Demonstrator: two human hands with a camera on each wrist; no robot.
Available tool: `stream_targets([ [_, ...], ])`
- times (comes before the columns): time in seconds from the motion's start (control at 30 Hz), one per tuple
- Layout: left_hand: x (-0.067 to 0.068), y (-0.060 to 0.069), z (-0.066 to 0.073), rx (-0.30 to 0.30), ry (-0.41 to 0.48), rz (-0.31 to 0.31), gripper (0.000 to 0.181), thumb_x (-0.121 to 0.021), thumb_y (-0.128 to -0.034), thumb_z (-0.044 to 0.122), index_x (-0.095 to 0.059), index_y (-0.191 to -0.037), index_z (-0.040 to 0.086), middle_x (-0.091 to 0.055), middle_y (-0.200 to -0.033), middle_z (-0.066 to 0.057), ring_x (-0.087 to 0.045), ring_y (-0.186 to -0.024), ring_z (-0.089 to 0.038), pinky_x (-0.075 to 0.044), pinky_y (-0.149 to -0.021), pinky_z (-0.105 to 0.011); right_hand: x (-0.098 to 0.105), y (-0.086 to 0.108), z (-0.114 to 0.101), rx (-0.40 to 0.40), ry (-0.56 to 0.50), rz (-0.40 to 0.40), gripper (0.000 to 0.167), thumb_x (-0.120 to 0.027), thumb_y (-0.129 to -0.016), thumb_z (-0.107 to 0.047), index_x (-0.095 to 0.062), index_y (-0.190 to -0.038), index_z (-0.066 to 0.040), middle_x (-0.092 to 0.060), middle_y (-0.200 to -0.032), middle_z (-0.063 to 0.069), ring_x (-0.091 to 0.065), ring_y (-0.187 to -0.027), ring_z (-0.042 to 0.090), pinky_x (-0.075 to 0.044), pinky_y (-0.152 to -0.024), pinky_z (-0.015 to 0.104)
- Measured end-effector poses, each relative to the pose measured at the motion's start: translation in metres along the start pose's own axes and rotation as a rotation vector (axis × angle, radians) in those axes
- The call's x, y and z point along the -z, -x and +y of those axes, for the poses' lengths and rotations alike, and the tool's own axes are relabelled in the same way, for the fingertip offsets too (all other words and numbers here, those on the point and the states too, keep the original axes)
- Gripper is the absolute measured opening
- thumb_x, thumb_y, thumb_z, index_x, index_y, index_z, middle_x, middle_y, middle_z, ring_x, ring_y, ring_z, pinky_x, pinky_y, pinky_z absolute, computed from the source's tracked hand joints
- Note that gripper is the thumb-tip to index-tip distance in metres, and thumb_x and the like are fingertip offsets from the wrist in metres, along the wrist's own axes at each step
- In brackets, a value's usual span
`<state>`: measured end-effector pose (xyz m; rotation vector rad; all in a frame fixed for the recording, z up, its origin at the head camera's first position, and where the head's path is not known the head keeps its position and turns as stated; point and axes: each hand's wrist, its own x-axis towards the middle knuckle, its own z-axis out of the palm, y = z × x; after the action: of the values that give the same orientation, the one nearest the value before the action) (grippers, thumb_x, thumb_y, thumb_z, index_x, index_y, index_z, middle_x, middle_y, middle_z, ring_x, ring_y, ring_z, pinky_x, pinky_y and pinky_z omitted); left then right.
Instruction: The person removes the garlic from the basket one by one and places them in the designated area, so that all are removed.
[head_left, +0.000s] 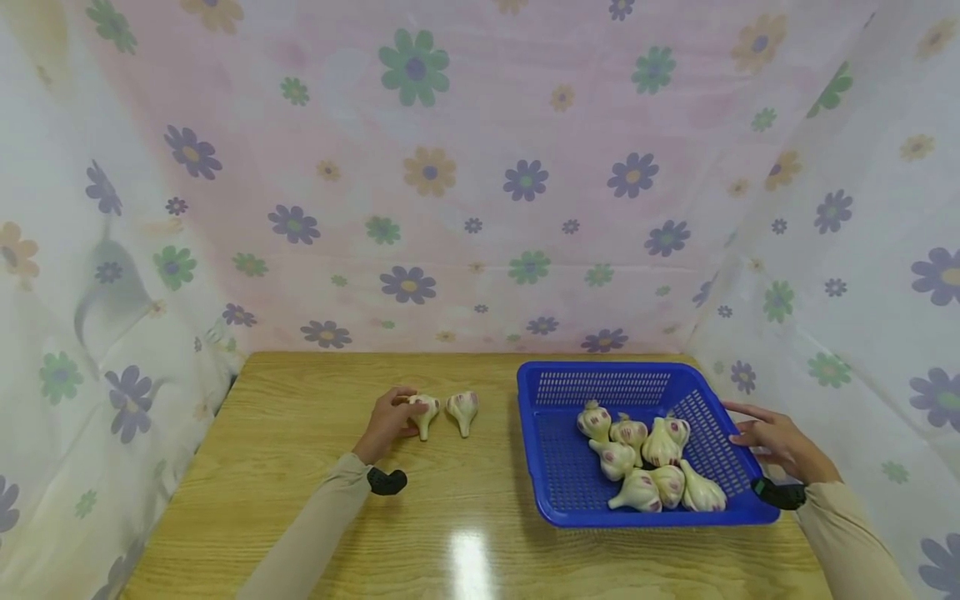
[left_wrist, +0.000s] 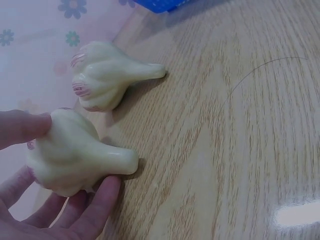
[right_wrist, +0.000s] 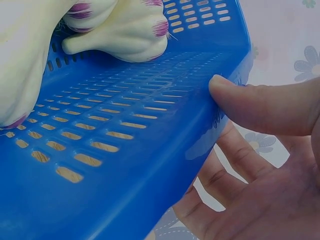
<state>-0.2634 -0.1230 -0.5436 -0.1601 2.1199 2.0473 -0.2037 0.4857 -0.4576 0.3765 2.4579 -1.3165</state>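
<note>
My left hand point(head_left: 390, 423) holds a white garlic bulb point(head_left: 423, 414) on the wooden table, its thumb and fingers curled around the bulb in the left wrist view point(left_wrist: 67, 155). Just right of it lies a second garlic bulb point(head_left: 463, 410), untouched, with its stem toward me. A blue basket point(head_left: 531, 450) at the right contains several garlic bulbs point(head_left: 637, 490) with purple marks. My right hand point(head_left: 783, 442) grips the basket's right side; in the right wrist view the thumb point(right_wrist: 265, 105) lies on the rim and the fingers are beneath it, against the outer wall.
The wooden table point(head_left: 300, 450) extends to the left of the bulbs and in front of the basket. Flowered cloth point(head_left: 480, 208) hangs behind the table and along both sides. A thin dark hair or thread lies on the wood in the left wrist view.
</note>
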Motion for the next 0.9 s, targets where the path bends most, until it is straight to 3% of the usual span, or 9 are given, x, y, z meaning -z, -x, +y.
stream_targets([
  [0.27, -0.001, -0.001, -0.002, -0.007, 0.015, -0.005, 0.051, -0.07, -0.0851, 0.014, -0.05, -0.13, 0.001, -0.047, -0.12, -0.019, -0.059, -0.088, -0.028, -0.054, -0.075, -0.046, 0.0, 0.004, -0.002, 0.022, 0.012, -0.009, 0.074, -0.059, -0.09, -0.011, -0.015, -0.148, 0.004, -0.061, -0.113, 0.02, -0.065, -0.09, 0.026, -0.051, -0.081, 0.052],
  [0.53, -0.002, -0.001, -0.001, -0.009, -0.008, 0.014, 0.048, -0.069, -0.0857, 0.011, -0.051, -0.128, -0.002, -0.045, -0.122, -0.022, -0.057, -0.094, -0.031, -0.054, -0.076, -0.047, -0.002, 0.01, -0.001, 0.081, 0.065, -0.034, 0.071, -0.057, -0.093, -0.016, -0.017, -0.147, 0.006, -0.04, -0.131, 0.039, -0.062, -0.097, 0.029, -0.051, -0.083, 0.049],
  [0.7, -0.001, 0.001, 0.002, -0.028, -0.05, 0.044, 0.048, -0.069, -0.0858, 0.012, -0.05, -0.128, -0.001, -0.043, -0.126, -0.021, -0.053, -0.102, -0.034, -0.054, -0.076, -0.047, -0.002, 0.007, 0.0, 0.062, 0.042, -0.026, 0.071, -0.057, -0.092, -0.014, -0.016, -0.147, 0.006, -0.051, -0.124, 0.033, -0.064, -0.093, 0.028, -0.052, -0.08, 0.049],
  [0.9, 0.003, 0.008, 0.01, -0.099, -0.146, 0.074, 0.051, -0.07, -0.0859, 0.017, -0.05, -0.129, 0.0, -0.043, -0.131, -0.022, -0.048, -0.107, -0.035, -0.05, -0.077, -0.049, -0.001, 0.002, 0.002, 0.021, 0.001, -0.009, 0.073, -0.058, -0.09, -0.01, -0.016, -0.148, 0.004, -0.063, -0.111, 0.018, -0.065, -0.089, 0.026, -0.051, -0.081, 0.052],
])
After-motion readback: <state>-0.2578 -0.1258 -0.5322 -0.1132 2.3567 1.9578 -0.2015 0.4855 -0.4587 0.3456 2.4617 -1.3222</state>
